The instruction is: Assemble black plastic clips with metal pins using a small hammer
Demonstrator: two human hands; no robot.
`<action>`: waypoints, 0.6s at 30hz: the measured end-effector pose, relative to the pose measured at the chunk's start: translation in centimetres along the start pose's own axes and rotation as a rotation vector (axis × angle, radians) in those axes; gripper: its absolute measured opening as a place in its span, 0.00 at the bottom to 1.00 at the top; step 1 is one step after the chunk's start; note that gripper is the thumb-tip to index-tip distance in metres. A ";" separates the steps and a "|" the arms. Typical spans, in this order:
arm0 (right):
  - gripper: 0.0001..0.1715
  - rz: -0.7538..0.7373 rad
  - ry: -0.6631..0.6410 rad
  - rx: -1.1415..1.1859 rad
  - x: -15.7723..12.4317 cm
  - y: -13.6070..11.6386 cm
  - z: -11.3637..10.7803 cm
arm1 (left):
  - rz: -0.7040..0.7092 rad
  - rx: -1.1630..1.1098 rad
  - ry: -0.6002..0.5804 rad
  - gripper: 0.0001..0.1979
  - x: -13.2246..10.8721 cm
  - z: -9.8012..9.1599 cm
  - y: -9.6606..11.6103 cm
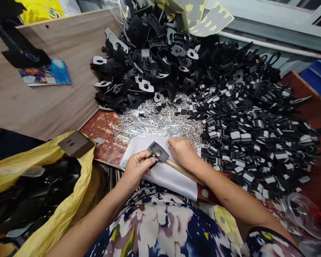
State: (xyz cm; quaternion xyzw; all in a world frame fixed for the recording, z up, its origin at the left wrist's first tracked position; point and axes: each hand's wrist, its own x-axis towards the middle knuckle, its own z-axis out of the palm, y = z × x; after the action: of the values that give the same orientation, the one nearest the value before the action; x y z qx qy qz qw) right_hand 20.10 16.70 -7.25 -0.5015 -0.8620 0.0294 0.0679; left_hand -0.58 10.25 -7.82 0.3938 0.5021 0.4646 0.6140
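Two bare hands meet over a white sheet (pixel 173 184) in the head view, the only one. The left hand (pixel 139 165) grips a black clip half (pixel 160 152) between thumb and fingers, above the sheet, next to a wooden stick (pixel 180 169) that runs beneath the right wrist. The right hand (pixel 184 151) has its fingertips bunched narrow at the near edge of the silver pins (pixel 160 119); whether they pinch one, I cannot tell.

The table (pixel 107 123) is red, its paint scuffed pale in patches. Behind the pins rises a heap of large black pieces (pixel 149 53); small black parts (pixel 256 132) spread over the right side, with a clear cup (pixel 299 210) near the corner.

A wood-grain board (pixel 69 103) walls off the left, a colourful packet (pixel 46 73) against it below a black bracket (pixel 24 46). A yellow bag (pixel 87 160) of black pieces gapes at lower left, a brown block (pixel 76 144) by its rim. Pale window frames (pixel 270 18) and a blue crate (pixel 317 80) stand at upper right.
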 end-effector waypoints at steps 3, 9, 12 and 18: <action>0.05 -0.048 -0.013 -0.091 0.3 -1.3 0.7 | 0.000 -0.108 0.016 0.15 -0.1 -0.2 0.0; 0.12 -0.032 0.001 -0.174 0.2 1.0 1.6 | -0.020 -0.331 0.025 0.14 -0.1 -1.3 0.3; 0.12 -0.058 0.059 -0.099 0.1 2.5 1.0 | -0.014 -0.427 0.027 0.14 -0.2 -1.5 0.3; 0.14 -0.127 0.422 0.502 -1.8 0.4 -3.6 | -0.049 -0.482 0.011 0.18 0.2 -0.7 -0.1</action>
State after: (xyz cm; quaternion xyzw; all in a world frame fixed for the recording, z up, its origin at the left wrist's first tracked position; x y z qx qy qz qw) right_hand 21.87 15.24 -3.92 -0.4093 -0.8244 0.1319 0.3681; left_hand -1.25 10.47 -8.06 0.2212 0.3897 0.5580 0.6985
